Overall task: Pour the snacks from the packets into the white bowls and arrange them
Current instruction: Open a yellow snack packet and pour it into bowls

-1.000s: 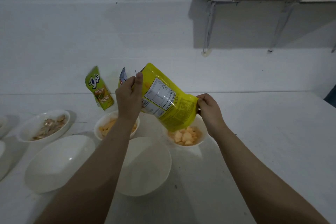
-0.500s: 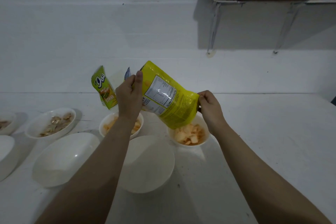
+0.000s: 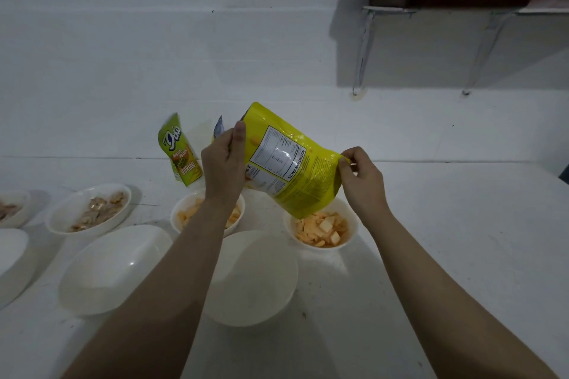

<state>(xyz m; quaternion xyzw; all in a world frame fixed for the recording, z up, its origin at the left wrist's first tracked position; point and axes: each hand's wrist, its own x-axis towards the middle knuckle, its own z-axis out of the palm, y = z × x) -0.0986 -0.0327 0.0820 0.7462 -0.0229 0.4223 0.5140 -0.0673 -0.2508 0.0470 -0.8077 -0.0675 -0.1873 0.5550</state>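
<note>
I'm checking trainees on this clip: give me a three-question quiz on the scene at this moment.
1. True or false: the yellow packet is held by both the left hand and the right hand.
2. Over which bowl does the packet's lower end hang? A) the empty near bowl B) the right bowl of orange snacks C) the bowl of brown snacks
3. Fill in: the green packet stands by the ____ .

Key: 1 true; 2 B; 3 wall.
</note>
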